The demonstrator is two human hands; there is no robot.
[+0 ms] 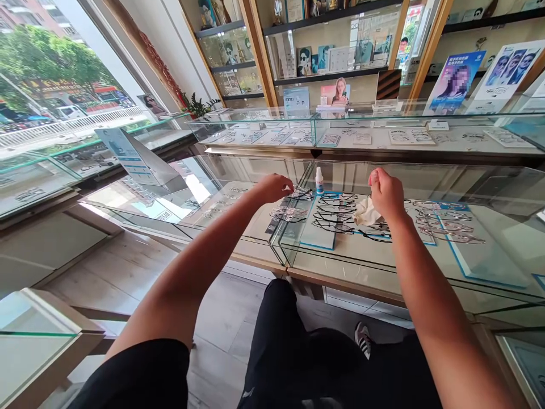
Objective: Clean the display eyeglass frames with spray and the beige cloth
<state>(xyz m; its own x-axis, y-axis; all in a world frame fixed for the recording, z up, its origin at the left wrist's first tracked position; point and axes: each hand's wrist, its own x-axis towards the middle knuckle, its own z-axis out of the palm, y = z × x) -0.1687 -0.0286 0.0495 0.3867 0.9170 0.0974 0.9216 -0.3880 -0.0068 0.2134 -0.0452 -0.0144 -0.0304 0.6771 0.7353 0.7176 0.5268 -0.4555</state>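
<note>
My left hand (276,188) reaches over the glass counter with its fingers pinched at a pair of eyeglasses (302,193). More eyeglasses (289,213) lie in a cluster just below it. My right hand (388,196) is closed, thumb uppermost, and a crumpled cream cloth (367,212) shows at its lower left side, seemingly gripped by the hidden fingers. Between my hands stands an upright white spray bottle (319,182) with a blue label. Dark-framed eyeglasses (332,213) are laid out in rows in front of the bottle.
Further eyeglasses (451,222) lie to the right of my right arm. The glass display counter (340,258) stands before my knees. Behind it runs another glass case (361,116). A slanted display sign (131,156) stands at left, near the window.
</note>
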